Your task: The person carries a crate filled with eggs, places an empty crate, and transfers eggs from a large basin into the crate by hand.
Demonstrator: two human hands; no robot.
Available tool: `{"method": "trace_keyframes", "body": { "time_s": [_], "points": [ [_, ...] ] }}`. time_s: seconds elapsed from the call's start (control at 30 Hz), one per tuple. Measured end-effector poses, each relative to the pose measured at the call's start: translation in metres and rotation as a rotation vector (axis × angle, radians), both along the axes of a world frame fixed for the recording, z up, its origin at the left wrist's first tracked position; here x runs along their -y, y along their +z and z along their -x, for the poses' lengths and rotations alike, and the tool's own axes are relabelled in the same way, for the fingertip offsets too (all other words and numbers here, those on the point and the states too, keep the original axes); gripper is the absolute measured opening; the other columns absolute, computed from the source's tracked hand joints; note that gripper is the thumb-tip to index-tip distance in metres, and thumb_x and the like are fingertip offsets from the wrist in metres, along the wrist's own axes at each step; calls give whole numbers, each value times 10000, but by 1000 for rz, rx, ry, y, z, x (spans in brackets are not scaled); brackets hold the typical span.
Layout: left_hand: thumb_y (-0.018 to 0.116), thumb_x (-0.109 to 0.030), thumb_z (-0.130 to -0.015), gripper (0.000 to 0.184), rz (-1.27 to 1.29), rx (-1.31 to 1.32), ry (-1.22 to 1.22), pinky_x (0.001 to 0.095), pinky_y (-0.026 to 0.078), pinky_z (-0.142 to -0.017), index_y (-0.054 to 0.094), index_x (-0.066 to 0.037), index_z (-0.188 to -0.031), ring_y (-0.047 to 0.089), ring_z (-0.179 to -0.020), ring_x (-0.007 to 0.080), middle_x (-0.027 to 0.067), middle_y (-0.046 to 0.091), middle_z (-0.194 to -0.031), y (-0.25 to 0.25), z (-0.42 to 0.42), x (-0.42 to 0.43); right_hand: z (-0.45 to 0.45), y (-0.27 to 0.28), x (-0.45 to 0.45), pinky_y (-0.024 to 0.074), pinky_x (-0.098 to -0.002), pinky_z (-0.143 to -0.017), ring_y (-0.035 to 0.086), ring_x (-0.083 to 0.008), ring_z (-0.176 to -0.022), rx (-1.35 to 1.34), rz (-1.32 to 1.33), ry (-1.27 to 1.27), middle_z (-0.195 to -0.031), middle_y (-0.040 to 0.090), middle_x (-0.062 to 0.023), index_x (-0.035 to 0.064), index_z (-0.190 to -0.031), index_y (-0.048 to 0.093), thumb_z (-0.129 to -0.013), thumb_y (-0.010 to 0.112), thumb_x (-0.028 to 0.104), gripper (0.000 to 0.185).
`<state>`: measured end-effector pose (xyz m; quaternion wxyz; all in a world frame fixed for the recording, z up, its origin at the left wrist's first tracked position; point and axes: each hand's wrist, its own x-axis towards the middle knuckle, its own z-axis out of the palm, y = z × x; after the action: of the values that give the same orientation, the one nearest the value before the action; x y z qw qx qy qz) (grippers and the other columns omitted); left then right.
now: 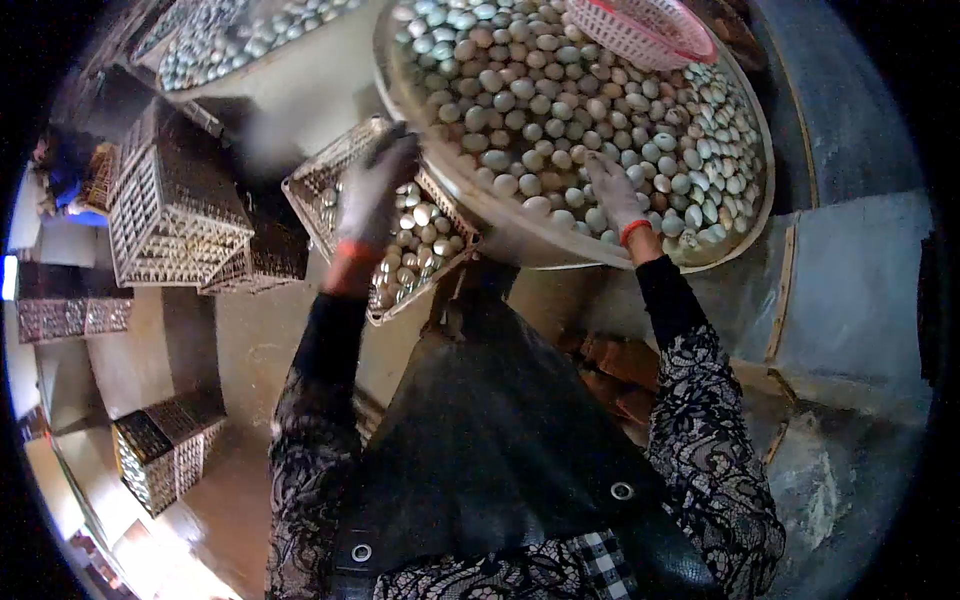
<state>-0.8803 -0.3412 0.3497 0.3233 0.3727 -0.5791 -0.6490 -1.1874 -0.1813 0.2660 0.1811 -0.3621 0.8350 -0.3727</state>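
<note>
A large round tub (450,180) full of pale green and whitish eggs (540,100) fills the upper middle. My right hand (612,190), gloved and with a red band at the wrist, reaches over its near side and touches the eggs; whether its fingers hold one cannot be made out. My left hand (378,185), also gloved, is over a plastic crate (455,262) left of the tub. That hand is blurred, and its dark fingertips are near the tub's rim. Wet, shiny eggs (420,235) lie in the crate.
A pink basket (650,30) rests at the tub's far side. Stacked crates (180,200) stand at the left, with another crate (170,450) lower down. More eggs lie in a container (260,72) at the upper left. Part of a person in blue (65,185) shows at the far left.
</note>
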Motion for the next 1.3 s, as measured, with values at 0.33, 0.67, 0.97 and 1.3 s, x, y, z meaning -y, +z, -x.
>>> {"method": "trace_keyframes", "body": {
  "time_s": [0.33, 0.67, 0.97, 1.3],
  "points": [
    [374, -387, -881, 478, 752, 896, -413, 393, 406, -880, 434, -74, -1237, 506, -1083, 358, 203, 549, -1139, -161, 194, 60, 35, -32, 13, 418, -416, -909, 459, -349, -1133, 4, -237, 173, -1262, 462, -156, 80, -1316, 354, -926, 313, 318, 459],
    [516, -569, -766, 764, 35, 637, -40, 377, 377, -943, 409, -15, -1281, 487, -1105, 359, 239, 501, -1198, -141, 226, 11, 17, -69, 80, 358, -398, -946, 438, -381, -1149, 514, -42, -261, -1253, 448, -251, 29, -1267, 414, -775, 442, 653, 795],
    [554, -525, -765, 697, -125, 424, 142, 358, 382, -937, 490, -4, -1224, 479, -1126, 325, 223, 452, -1256, -181, 244, -2, 6, -63, 89, 403, -370, -903, 506, -342, -1085, 517, 159, -299, -1149, 549, -208, 33, -1142, 528, -754, 593, 538, 640],
    [524, -461, -809, 620, -32, 554, 52, 362, 398, -911, 494, 18, -1202, 499, -1108, 338, 226, 504, -1210, -132, 235, -8, 17, -82, 90, 382, -377, -923, 477, -357, -1109, 513, 234, -128, -1193, 515, -201, 60, -1188, 504, -746, 591, 555, 669]
  ]
}}
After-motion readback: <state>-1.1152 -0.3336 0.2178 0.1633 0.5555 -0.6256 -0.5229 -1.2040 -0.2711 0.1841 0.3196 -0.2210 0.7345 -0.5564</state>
